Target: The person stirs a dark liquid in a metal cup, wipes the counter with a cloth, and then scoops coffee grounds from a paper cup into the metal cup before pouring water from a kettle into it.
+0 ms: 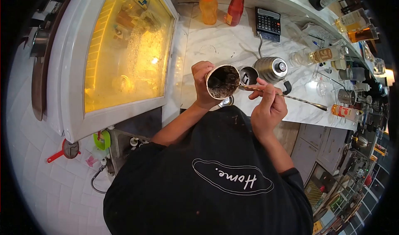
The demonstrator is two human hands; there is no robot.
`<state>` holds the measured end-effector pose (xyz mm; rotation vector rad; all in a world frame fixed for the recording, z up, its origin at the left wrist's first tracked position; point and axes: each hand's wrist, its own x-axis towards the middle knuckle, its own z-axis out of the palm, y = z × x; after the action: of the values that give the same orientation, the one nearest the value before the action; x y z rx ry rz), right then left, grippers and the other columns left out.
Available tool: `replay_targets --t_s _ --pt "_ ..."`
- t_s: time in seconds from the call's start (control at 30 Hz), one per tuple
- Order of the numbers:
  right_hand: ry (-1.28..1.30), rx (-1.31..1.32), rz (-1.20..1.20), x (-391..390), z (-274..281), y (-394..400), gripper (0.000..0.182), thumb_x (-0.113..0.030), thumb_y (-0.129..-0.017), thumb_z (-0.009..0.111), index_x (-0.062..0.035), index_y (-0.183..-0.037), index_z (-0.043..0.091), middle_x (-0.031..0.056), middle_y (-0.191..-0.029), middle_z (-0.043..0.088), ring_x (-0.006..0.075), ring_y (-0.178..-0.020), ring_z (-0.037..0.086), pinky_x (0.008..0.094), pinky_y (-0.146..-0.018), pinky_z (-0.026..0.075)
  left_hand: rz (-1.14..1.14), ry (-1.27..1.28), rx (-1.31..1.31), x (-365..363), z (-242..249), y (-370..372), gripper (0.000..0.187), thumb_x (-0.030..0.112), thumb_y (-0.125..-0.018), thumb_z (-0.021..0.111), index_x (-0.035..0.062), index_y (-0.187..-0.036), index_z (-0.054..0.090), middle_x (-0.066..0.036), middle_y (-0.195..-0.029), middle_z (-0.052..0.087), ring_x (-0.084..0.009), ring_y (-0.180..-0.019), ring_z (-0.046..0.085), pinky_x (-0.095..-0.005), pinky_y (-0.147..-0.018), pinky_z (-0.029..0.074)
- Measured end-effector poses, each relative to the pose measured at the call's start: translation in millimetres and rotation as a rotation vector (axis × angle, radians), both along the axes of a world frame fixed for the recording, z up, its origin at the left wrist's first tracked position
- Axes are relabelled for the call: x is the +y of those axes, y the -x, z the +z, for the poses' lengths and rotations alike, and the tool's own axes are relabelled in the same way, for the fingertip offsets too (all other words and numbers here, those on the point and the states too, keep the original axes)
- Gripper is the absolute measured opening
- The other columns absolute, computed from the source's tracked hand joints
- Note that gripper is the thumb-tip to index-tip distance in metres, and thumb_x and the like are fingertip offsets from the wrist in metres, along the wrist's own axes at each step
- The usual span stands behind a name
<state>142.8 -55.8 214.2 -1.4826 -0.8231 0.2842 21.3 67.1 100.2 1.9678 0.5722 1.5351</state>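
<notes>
My left hand (202, 84) is wrapped round a white-rimmed cup (223, 82) whose inside is coated with dark, wet residue. The cup's open mouth faces the camera. Between the fingers of my right hand (268, 106) is a long twisted metal bar spoon (303, 100); one end reaches into the cup. Just beyond the cup is a small metal container (249, 74) with something dark and pale inside. A steel gooseneck kettle (271, 70) stands beside it. Another small metal vessel (227, 101) is partly hidden below the cup.
On the marble counter (208, 44) are an orange bottle (208, 8), a red bottle (236, 6) and a calculator (268, 24). A glass-door fridge (129, 56) is at left. Bottles and glassware crowd the right; a sink (120, 152) lies lower left.
</notes>
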Motion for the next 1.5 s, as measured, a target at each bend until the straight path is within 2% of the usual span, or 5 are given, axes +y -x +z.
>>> replay_targets --t_s 0.3,0.47,0.67,1.1,1.5 --pt "-0.068 0.499 -0.045 -28.1 -9.3 -33.9 0.038 -0.022 -0.115 0.047 0.0075 -0.099 0.064 0.0183 -0.083 0.073 0.0248 -0.08 0.074 0.0372 -0.08 0.058 0.033 0.033 0.13 -25.0 7.6 -15.6 0.091 0.007 -0.063 0.098 0.0098 -0.135 0.043 -0.014 -0.125 0.049 -0.0308 -0.117 0.054 -0.0403 -0.098 0.048" --pt "-0.148 0.428 -0.032 -55.4 -13.1 -75.7 0.037 -0.024 -0.115 0.045 0.0068 -0.102 0.06 0.0155 -0.076 0.068 0.0289 -0.086 0.076 0.0419 -0.083 0.061 0.085 0.219 0.225 -44.3 3.0 -17.4 0.086 0.013 -0.056 0.098 0.0084 -0.128 0.051 -0.016 -0.121 0.057 -0.0367 -0.116 0.053 -0.0469 -0.101 0.043" --pt "-0.129 0.399 -0.008 -63.5 -14.9 -124.6 0.035 -0.024 -0.115 0.044 0.005 -0.102 0.06 0.0118 -0.074 0.066 0.0313 -0.091 0.076 0.0426 -0.096 0.057 0.296 0.452 0.333 -65.7 -13.5 -3.6 0.079 0.018 -0.07 0.097 0.0021 -0.131 0.05 -0.014 -0.124 0.056 -0.0263 -0.115 0.06 -0.0393 -0.1 0.051" --pt "0.142 -0.212 0.464 -42.5 -61.9 -148.1 0.032 -0.01 -0.11 0.048 0.006 -0.105 0.075 0.015 -0.105 0.078 0.0255 -0.094 0.076 0.0351 -0.088 0.057 0.452 0.672 0.158 -121.6 -24.4 -13.0 0.079 0.026 -0.072 0.096 0.0008 -0.133 0.051 -0.015 -0.124 0.054 -0.0301 -0.116 0.059 -0.0425 -0.101 0.049" --pt "-0.001 0.087 0.459 -57.7 -54.4 -179.8 0.033 -0.012 -0.112 0.046 0.0067 -0.108 0.073 0.0139 -0.104 0.078 0.0192 -0.095 0.074 0.0319 -0.092 0.055 0.548 0.649 0.097 -163.8 -30.4 -40.9 0.08 0.018 -0.073 0.096 0.0002 -0.134 0.048 -0.016 -0.127 0.054 -0.0276 -0.118 0.059 -0.0405 -0.102 0.049"
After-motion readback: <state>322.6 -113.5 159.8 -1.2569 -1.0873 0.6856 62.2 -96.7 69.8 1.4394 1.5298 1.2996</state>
